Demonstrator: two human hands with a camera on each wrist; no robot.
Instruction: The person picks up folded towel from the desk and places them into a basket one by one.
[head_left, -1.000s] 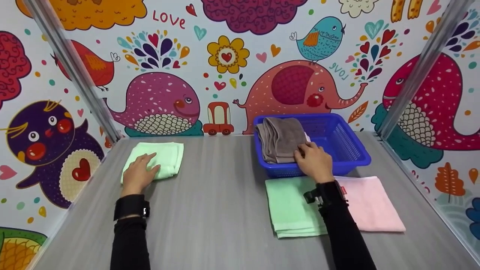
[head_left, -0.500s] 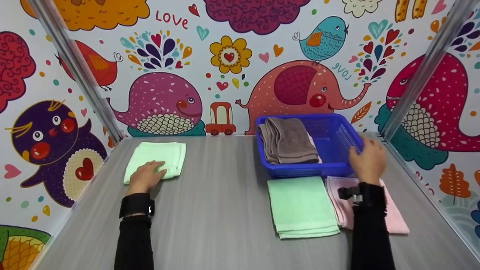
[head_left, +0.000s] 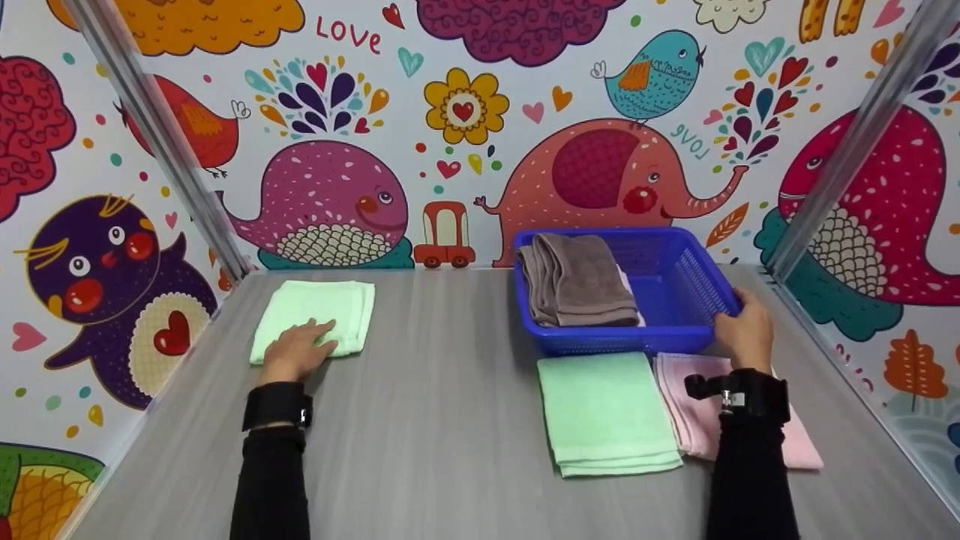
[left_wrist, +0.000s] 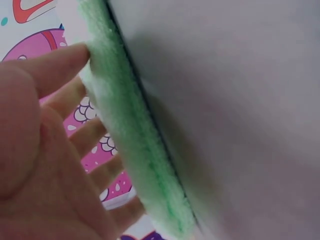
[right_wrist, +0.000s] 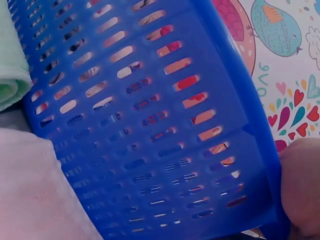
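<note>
Now the person's left hand [head_left: 294,351] lies flat with straight, spread fingers [left_wrist: 75,97] on the near edge of a folded green towel [head_left: 315,315], which stretches away beyond the fingertips toward the back wall; the left wrist view shows the fingers resting against the towel's thick folded edge. Over on the other side, the right hand [head_left: 742,334] grips the near right corner of the blue basket [head_left: 697,285], with the thumb [right_wrist: 302,187] pressed against the slotted outer wall and the fingers curled over the rim. Inside the basket, well to the left of those fingers, lies a folded grey-brown towel [head_left: 577,281]. Just below the wrist of that hand, a pink towel [head_left: 694,409] lies on the grey table [head_left: 435,420], and a second green towel [head_left: 600,412] lies touching its left edge, both just in front of the basket.
</note>
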